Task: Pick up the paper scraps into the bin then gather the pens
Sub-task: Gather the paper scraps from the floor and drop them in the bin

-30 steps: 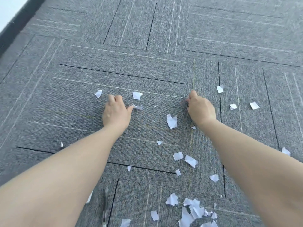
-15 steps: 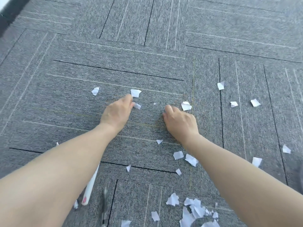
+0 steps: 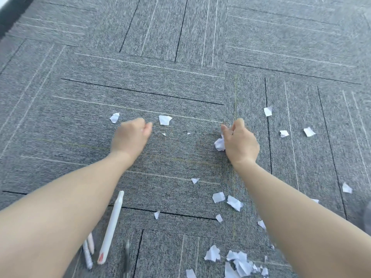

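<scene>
Left hand: I am watching the left hand [image 3: 131, 135] hovering low over the carpet [image 3: 140, 87] with its fingers curled in; whether it is pinching a small scrap I cannot tell, since nothing white is showing in it.
Right hand: the right hand [image 3: 240, 143] is gripping a crumpled wad of paper [image 3: 219, 144] that is sticking out at its thumb side.
Nearest scrap: the square scrap [image 3: 165, 119] is lying just beyond and to the right of the left hand's knuckles, near but apart, so I am judging the left hand the nearer one for it; the right hand is well apart from it.
Other scraps: a far-left scrap [image 3: 114, 117] is lying just beyond the left hand on its other side; three right-side scraps [image 3: 284, 133] are lying off to the right of the right hand; a pile of scraps [image 3: 239, 263] is sitting close to me at the bottom.
Pens: the white pen [image 3: 111, 227] is lying with its long axis running away from me, beside the left forearm, untouched.
Bin: not in view.
Change: half a second ago the right hand was lower and closer to centre; it is now further right and holding the wad, and the left hand is curling where its fingers were reaching toward a scrap.
</scene>
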Action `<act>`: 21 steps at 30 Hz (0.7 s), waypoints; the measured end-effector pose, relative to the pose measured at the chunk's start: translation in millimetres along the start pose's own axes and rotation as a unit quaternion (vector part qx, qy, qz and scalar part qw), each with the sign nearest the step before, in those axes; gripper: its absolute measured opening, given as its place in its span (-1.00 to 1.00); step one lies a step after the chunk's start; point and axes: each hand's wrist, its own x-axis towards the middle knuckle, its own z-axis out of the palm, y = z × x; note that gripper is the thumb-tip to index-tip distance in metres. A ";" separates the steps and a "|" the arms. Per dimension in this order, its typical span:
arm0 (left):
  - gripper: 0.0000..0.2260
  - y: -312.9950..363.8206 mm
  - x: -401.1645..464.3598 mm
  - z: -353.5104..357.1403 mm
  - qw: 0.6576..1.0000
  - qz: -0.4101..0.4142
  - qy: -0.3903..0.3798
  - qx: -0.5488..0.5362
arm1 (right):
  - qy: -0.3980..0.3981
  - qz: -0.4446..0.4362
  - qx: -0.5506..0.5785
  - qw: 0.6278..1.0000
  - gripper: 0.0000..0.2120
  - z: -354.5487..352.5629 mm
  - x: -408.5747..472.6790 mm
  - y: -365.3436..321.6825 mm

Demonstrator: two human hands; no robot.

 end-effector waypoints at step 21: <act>-0.61 -26.2 30.9 -9.4 0.992 -0.119 0.034 0.020 | 0.002 0.001 0.031 1.000 -0.49 0.3 -11.3 5.7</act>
